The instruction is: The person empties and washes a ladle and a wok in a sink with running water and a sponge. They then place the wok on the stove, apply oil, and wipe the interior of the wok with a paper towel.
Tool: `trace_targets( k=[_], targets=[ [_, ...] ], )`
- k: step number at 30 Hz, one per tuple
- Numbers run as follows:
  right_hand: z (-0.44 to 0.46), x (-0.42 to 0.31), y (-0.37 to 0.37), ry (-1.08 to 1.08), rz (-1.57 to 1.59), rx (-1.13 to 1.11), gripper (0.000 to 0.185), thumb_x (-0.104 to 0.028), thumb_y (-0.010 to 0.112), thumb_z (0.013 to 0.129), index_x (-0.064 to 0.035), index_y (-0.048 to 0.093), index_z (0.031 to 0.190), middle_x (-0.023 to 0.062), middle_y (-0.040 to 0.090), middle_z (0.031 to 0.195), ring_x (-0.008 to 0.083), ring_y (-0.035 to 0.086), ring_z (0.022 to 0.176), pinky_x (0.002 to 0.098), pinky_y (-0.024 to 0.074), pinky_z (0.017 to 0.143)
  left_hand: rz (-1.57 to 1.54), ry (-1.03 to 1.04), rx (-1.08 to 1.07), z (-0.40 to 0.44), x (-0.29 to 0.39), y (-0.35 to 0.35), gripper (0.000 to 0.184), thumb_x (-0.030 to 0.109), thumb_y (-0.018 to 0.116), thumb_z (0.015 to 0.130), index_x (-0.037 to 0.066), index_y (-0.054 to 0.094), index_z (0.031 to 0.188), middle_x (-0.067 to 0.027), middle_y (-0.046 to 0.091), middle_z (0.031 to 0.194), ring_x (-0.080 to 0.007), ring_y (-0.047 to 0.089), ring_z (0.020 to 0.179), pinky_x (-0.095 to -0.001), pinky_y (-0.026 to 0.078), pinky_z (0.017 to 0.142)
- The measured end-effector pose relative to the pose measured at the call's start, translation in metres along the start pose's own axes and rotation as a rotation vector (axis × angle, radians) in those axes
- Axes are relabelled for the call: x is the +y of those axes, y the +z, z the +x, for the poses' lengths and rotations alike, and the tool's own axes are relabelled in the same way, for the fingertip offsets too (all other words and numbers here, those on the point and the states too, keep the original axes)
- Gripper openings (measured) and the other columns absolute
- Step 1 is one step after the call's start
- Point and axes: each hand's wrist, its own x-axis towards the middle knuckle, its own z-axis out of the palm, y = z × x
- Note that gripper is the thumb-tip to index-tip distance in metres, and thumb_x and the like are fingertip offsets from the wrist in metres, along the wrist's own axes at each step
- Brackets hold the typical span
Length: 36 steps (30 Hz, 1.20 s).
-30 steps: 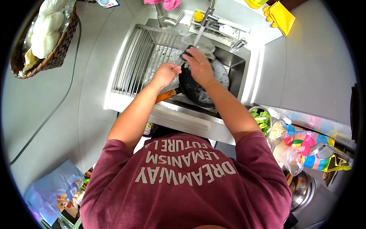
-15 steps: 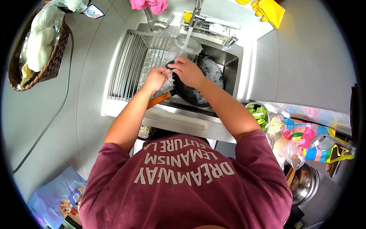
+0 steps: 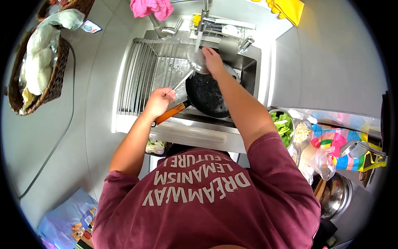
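Pan's (image 3: pixel 207 94) wooden handle (image 3: pixel 171 113) reaches the sink's (image 3: pixel 249 71) near edge; narrow room by the right wall. Left hand (image 3: pixel 159 101) grips a slim, silvery utensil (image 3: pixel 183 80), its blurred head below the faucet (image 3: pixel 203 21); right hand (image 3: pixel 213 61) alongside, grip unclear.

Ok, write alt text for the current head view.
A person's left hand holds a thin-handled utensil over a sink, the right hand near its far end, below a running tap. A black pan with a wooden handle sits in the sink beside a slatted rack.

Kitchen: sink (image 3: pixel 250 76), tap (image 3: pixel 205 15), leafy greens (image 3: pixel 283 128)
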Motion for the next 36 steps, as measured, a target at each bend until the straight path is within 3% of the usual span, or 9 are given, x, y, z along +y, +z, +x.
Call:
trace_targets(
  k=[4,5,6,11,19,24,28,32,36],
  targets=[
    [-0.033,-0.013,0.043,0.034,0.091,0.345,0.050,-0.031,0.049,0.094,-0.0025,0.045,0.134,0.0233,0.061,0.110,0.0322,0.066,0.086,0.0382,0.0532,0.071,0.142,0.062,0.105,0.009,0.002,0.003,0.028,0.021,0.052,0.097,0.003,0.059,0.076,0.0013,0.044,0.057,-0.0088,0.039,0.054,-0.0264,0.033,0.051],
    [-0.055,-0.043,0.047,0.201,0.266,0.320,0.048,-0.028,0.047,0.095,-0.0017,0.044,0.135,0.0234,0.060,0.108,0.0315,0.068,0.076,0.0382,0.0557,0.061,0.218,0.095,0.158,0.009,0.008,0.004,0.028,0.021,0.052,0.096,0.003,0.059,0.077,-0.0003,0.044,0.057,-0.0102,0.040,0.054,-0.0274,0.034,0.051],
    [-0.053,-0.040,0.046,0.295,0.270,0.128,0.046,-0.026,0.047,0.095,-0.0024,0.044,0.135,0.0211,0.059,0.112,0.0302,0.068,0.075,0.0376,0.0569,0.060,0.428,0.098,0.253,0.007,0.024,0.005,0.026,0.023,0.051,0.095,0.003,0.063,0.083,-0.0153,0.062,0.072,-0.0334,0.061,0.071,-0.0406,0.047,0.066],
    [-0.055,-0.032,-0.006,0.296,0.002,-0.201,0.039,-0.018,0.050,0.094,-0.0017,0.048,0.130,0.0166,0.063,0.100,0.0236,0.066,0.059,0.0338,0.0556,0.047,0.818,0.157,0.408,0.018,0.035,-0.003,0.027,0.028,0.050,0.094,0.004,0.062,0.091,-0.0178,0.063,0.092,-0.0381,0.062,0.084,-0.0477,0.050,0.072],
    [-0.047,-0.029,-0.055,-0.820,-0.871,0.221,0.032,-0.022,0.062,0.086,-0.0156,0.063,0.117,0.0159,0.053,0.118,0.0355,0.057,0.099,0.0461,0.0453,0.084,0.805,0.184,0.362,0.016,0.035,0.002,0.026,0.030,0.054,0.092,0.007,0.064,0.091,-0.0177,0.065,0.083,-0.0390,0.062,0.078,-0.0487,0.050,0.068],
    [-0.028,-0.002,-0.011,-0.733,-0.789,0.254,0.032,-0.026,0.061,0.085,-0.0138,0.066,0.114,0.0145,0.055,0.112,0.0334,0.053,0.106,0.0447,0.0439,0.088,0.721,0.117,0.334,0.007,0.067,0.011,0.025,0.032,0.056,0.091,0.009,0.065,0.091,-0.0164,0.066,0.078,-0.0377,0.064,0.077,-0.0475,0.050,0.068],
    [-0.022,0.002,-0.041,-0.617,-0.764,-0.502,0.023,-0.026,0.060,0.086,-0.0144,0.071,0.103,0.0121,0.058,0.106,0.0334,0.056,0.103,0.0436,0.0466,0.086,0.759,0.043,0.336,-0.002,0.044,-0.002,0.023,0.032,0.057,0.090,0.011,0.067,0.093,-0.0160,0.067,0.079,-0.0378,0.064,0.077,-0.0471,0.051,0.069],
    [-0.015,-0.004,-0.033,-0.603,-1.081,0.055,0.021,-0.025,0.062,0.085,-0.0190,0.071,0.103,0.0110,0.059,0.110,0.0307,0.056,0.107,0.0408,0.0467,0.089,0.667,0.076,0.262,0.005,0.033,0.006,0.025,0.032,0.060,0.089,0.008,0.067,0.092,-0.0180,0.065,0.080,-0.0379,0.063,0.077,-0.0454,0.049,0.068],
    [-0.031,-0.021,-0.009,-0.842,-0.739,-0.292,0.022,-0.023,0.058,0.087,-0.0150,0.069,0.105,0.0073,0.058,0.122,0.0278,0.053,0.114,0.0419,0.0444,0.093,0.642,0.034,0.195,0.007,0.051,0.001,0.026,0.033,0.059,0.089,0.008,0.068,0.092,-0.0176,0.066,0.084,-0.0372,0.064,0.082,-0.0451,0.050,0.072]
  ],
)
